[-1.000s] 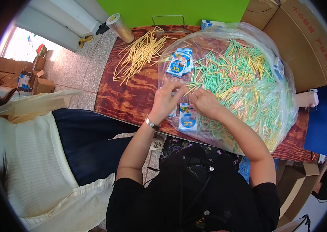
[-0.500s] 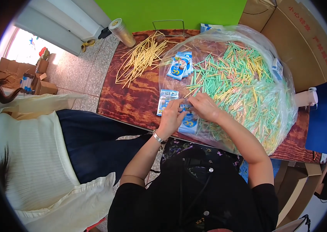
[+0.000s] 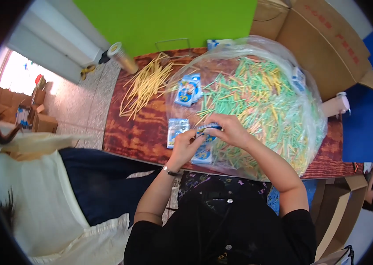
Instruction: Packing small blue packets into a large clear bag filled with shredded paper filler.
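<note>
One big wooden tabletop (image 3: 124,132) carries pretty much everything here. Biggest thing on it is a clear plastic bag (image 3: 310,128) stuffed with green, yellow and orange sticks (image 3: 261,97), taking up the tabletop's right half and hanging a bit over its near edge. Over on the far left part of the tabletop there's a loose pile of yellow sticks (image 3: 146,86), well apart from the bag. A metal roll (image 3: 122,57) sits just off the tabletop's far left corner. Cardboard boxes (image 3: 323,35) stand past its far right corner.

Blue packets next: a couple (image 3: 188,89) lie near the tabletop's middle, by the bag's left wall, one flat packet (image 3: 176,131) is closer to the near edge, and another (image 3: 203,154) lies right below the hands.

Both hands meet over the near edge of the tabletop, beside the bag. The left hand (image 3: 185,148) and right hand (image 3: 228,131) each have a closed grip on one small blue packet (image 3: 207,127), pinched between them and held up off the tabletop. A watch (image 3: 169,171) is on the left wrist.
</note>
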The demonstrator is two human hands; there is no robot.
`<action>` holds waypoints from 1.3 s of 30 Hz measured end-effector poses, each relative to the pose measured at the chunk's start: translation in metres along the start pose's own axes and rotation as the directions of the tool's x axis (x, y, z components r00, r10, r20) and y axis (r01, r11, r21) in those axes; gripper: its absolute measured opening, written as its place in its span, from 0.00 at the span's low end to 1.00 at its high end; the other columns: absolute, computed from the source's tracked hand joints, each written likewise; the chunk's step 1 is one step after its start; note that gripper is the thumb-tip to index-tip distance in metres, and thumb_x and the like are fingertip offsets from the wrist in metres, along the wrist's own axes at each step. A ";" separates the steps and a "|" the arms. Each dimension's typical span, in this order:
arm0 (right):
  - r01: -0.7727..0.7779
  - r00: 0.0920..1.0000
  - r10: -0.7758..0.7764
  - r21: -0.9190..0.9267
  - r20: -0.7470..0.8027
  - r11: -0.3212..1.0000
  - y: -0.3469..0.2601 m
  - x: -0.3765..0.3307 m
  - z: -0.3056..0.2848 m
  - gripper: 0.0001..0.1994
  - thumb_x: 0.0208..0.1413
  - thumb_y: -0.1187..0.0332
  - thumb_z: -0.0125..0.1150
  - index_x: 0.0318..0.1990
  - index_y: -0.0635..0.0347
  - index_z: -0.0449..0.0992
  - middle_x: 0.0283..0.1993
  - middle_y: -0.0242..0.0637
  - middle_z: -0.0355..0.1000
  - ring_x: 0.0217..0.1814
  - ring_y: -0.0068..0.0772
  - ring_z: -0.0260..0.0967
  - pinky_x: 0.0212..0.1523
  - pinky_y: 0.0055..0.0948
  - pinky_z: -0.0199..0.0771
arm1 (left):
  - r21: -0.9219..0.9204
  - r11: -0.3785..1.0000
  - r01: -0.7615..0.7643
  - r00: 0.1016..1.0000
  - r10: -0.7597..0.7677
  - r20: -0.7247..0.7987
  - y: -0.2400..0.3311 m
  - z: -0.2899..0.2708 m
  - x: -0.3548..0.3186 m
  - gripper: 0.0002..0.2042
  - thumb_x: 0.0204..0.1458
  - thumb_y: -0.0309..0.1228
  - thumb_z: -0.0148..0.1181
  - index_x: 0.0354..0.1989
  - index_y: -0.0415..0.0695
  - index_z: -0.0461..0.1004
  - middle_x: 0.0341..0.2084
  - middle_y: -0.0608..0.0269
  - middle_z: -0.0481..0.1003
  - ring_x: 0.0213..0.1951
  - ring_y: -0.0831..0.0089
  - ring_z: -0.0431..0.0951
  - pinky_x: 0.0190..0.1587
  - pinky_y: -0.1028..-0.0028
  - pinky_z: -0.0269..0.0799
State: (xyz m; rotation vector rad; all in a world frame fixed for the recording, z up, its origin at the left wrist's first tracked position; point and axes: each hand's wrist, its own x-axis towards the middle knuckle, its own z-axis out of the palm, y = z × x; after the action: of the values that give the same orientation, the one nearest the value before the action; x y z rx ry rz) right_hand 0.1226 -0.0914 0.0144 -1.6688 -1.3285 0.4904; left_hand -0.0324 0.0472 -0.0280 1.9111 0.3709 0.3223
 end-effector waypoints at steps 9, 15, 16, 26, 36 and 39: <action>0.113 0.992 -0.119 -0.108 -0.051 0.988 -0.004 -0.014 -0.032 0.11 0.50 0.73 0.63 0.43 0.59 0.76 0.37 0.41 0.76 0.37 0.45 0.75 0.36 0.34 0.75 | 0.069 0.997 -0.016 1.000 0.017 -0.004 0.023 0.023 0.022 0.10 0.44 0.29 0.71 0.25 0.37 0.75 0.16 0.72 0.72 0.22 0.88 0.65 0.23 0.80 0.61; -0.160 0.965 0.117 -0.175 -0.236 0.971 0.061 0.000 -0.104 0.10 0.57 0.66 0.57 0.45 0.54 0.76 0.36 0.44 0.76 0.39 0.48 0.75 0.39 0.37 0.74 | 0.039 0.999 0.002 0.997 0.001 -0.076 0.026 0.022 0.022 0.13 0.42 0.29 0.72 0.21 0.39 0.71 0.16 0.73 0.66 0.22 0.86 0.61 0.22 0.80 0.57; -0.232 0.929 0.140 -0.242 -0.344 0.942 0.091 0.003 -0.127 0.09 0.58 0.66 0.55 0.43 0.55 0.77 0.36 0.44 0.76 0.38 0.49 0.75 0.39 0.38 0.74 | 0.049 0.999 0.006 0.997 -0.002 -0.080 0.029 0.020 0.021 0.13 0.43 0.29 0.72 0.21 0.39 0.71 0.16 0.73 0.65 0.21 0.86 0.60 0.22 0.80 0.56; -0.724 0.652 0.582 -0.628 -0.485 0.287 0.188 0.032 -0.186 0.11 0.53 0.66 0.55 0.37 0.62 0.79 0.48 0.51 0.73 0.51 0.50 0.71 0.48 0.46 0.73 | 0.047 0.998 0.042 0.997 -0.039 -0.068 0.021 0.017 0.008 0.13 0.42 0.30 0.73 0.24 0.38 0.72 0.16 0.66 0.68 0.20 0.81 0.65 0.23 0.77 0.62; -0.530 0.622 0.713 -0.844 -0.323 0.080 0.198 0.044 -0.190 0.14 0.56 0.66 0.51 0.43 0.60 0.81 0.49 0.47 0.75 0.51 0.46 0.73 0.50 0.45 0.72 | 0.031 0.999 0.034 0.996 -0.032 -0.082 0.026 0.017 0.006 0.13 0.42 0.30 0.73 0.24 0.38 0.72 0.17 0.66 0.68 0.21 0.80 0.66 0.24 0.76 0.63; -0.555 0.609 0.758 -0.808 -0.235 0.196 0.191 0.025 -0.206 0.15 0.56 0.68 0.48 0.44 0.62 0.79 0.48 0.48 0.76 0.51 0.46 0.74 0.48 0.44 0.72 | 0.025 0.999 0.036 0.996 -0.034 -0.077 0.020 0.016 0.000 0.13 0.43 0.30 0.73 0.24 0.38 0.72 0.17 0.65 0.68 0.21 0.80 0.66 0.24 0.76 0.63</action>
State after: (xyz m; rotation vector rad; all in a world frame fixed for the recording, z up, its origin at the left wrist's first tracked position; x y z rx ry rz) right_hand 0.3933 -0.1523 -0.0364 -3.1870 -0.8960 0.5763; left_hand -0.0243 0.0270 -0.0144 1.9199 0.4612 0.3693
